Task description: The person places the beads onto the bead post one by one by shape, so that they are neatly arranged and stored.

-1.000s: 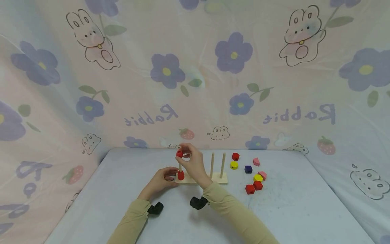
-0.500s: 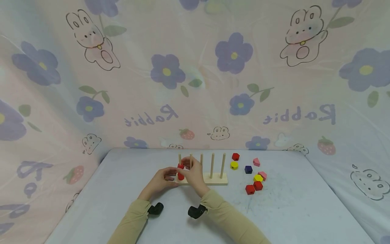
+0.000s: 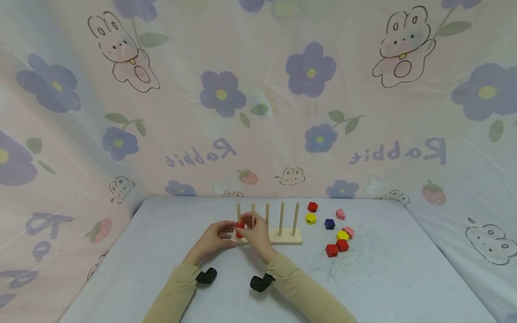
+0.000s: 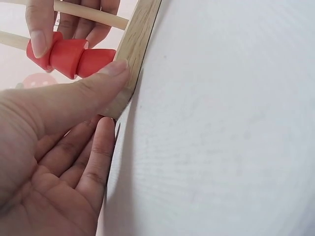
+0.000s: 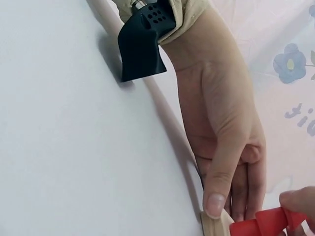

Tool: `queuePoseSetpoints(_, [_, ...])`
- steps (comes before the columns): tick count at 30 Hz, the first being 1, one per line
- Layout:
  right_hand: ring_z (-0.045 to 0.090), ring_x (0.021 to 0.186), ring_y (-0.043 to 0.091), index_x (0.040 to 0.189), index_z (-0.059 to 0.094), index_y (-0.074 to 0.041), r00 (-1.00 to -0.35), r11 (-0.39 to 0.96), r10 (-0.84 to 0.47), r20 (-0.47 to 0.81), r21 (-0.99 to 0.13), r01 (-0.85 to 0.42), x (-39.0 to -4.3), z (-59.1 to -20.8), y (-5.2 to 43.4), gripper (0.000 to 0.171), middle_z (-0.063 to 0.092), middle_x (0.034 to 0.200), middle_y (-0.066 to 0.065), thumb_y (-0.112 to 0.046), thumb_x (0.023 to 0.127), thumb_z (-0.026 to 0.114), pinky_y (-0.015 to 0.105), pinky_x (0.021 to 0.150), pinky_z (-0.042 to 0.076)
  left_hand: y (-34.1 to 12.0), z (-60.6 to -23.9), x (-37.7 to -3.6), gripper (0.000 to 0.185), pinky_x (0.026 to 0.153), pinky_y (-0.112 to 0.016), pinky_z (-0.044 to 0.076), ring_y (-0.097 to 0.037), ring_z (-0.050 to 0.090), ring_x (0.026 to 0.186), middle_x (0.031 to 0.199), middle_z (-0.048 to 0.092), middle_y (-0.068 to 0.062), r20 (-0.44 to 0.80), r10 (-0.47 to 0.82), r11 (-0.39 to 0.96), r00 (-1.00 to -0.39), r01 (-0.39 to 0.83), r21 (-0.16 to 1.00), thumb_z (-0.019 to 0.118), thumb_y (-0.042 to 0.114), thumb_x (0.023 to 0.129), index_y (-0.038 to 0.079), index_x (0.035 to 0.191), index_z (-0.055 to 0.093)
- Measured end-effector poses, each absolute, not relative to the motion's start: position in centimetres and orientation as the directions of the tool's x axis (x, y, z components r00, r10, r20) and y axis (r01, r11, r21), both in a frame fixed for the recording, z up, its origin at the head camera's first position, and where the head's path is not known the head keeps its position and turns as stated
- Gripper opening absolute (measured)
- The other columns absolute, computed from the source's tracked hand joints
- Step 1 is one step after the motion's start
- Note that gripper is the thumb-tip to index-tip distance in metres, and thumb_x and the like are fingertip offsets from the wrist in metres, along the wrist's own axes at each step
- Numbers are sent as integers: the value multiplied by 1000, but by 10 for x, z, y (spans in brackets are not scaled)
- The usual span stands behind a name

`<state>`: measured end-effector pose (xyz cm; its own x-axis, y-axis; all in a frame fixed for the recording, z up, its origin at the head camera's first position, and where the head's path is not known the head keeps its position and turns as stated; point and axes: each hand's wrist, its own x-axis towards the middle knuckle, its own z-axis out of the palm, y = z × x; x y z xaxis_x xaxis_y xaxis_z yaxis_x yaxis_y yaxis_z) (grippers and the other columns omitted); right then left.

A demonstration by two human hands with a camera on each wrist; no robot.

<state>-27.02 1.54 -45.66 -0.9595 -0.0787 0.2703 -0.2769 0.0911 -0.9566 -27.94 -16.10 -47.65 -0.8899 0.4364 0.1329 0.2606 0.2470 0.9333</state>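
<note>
On the desk (image 3: 161, 251), the left hand (image 3: 214, 237) steadies the wooden peg stand (image 3: 287, 236), thumb pressed flat against the end of its base and fingers lying straight beside it. The right hand (image 3: 254, 231) pinches the upper red bead (image 4: 42, 49) on the leftmost peg (image 3: 238, 211), where it sits touching a second red bead (image 4: 93, 59) just above the base. Loose coloured beads (image 3: 338, 237) lie to the right of the stand. The backdrop cloth (image 3: 258, 89) reads "Rabbit" in mirrored letters.
</note>
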Motion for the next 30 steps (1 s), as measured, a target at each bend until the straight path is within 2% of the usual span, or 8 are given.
queuePoseSetpoints(5, [55,107,44,114,56,11,-956,68,-134,260,-960,-271,-259,-446,23,38,60,110,28,10,79,70,59,94,42,-160,-473,-279,56,93,-55,45,-44,57,107,122,55,-29,107,451,257,-886,243,935,73,-8,78,-11,128,50])
queuePoseSetpoints(9, [50,116,46,124,51,12,-945,57,-176,275,-956,-289,-253,-447,33,50,57,119,32,11,78,70,57,98,39,-160,-478,-282,57,93,-56,44,-46,56,106,122,54,-31,113,448,257,-887,249,934,73,-9,77,-12,128,49])
queuePoseSetpoints(14, [42,125,46,134,41,14,-936,103,-234,262,-951,-292,-240,-447,51,61,47,132,33,7,81,70,54,105,32,-165,-498,-294,60,92,-47,49,-37,59,106,123,57,-24,119,424,286,-898,257,923,78,-3,75,-6,129,52])
queuePoseSetpoints(17, [42,126,43,138,40,9,-933,152,-266,242,-945,-289,-238,-458,65,65,44,138,29,3,82,72,53,105,34,-166,-504,-298,62,91,-40,50,-31,61,105,124,58,-19,83,404,313,-911,223,923,80,2,74,-1,130,53])
queuePoseSetpoints(22, [52,119,36,135,48,-2,-920,248,-313,236,-915,-318,-230,-473,94,59,52,131,21,-3,82,74,48,100,42,-166,-503,-297,63,90,-36,51,-27,62,103,125,57,-16,44,385,363,-922,196,911,81,6,75,4,132,53])
queuePoseSetpoints(26, [55,113,34,128,53,-2,-913,284,-330,242,-897,-340,-221,-469,124,51,57,124,20,-2,82,74,47,95,46,-165,-502,-297,63,90,-37,51,-26,61,103,125,57,-15,56,393,384,-918,219,897,81,7,75,5,132,53])
queuePoseSetpoints(30, [58,107,30,124,57,-4,-933,383,-265,243,-862,-332,-217,-464,160,48,61,119,16,-3,80,77,42,90,51,-164,-502,-297,63,91,-37,50,-27,61,104,125,58,-16,74,393,371,-916,232,899,82,5,74,3,131,54])
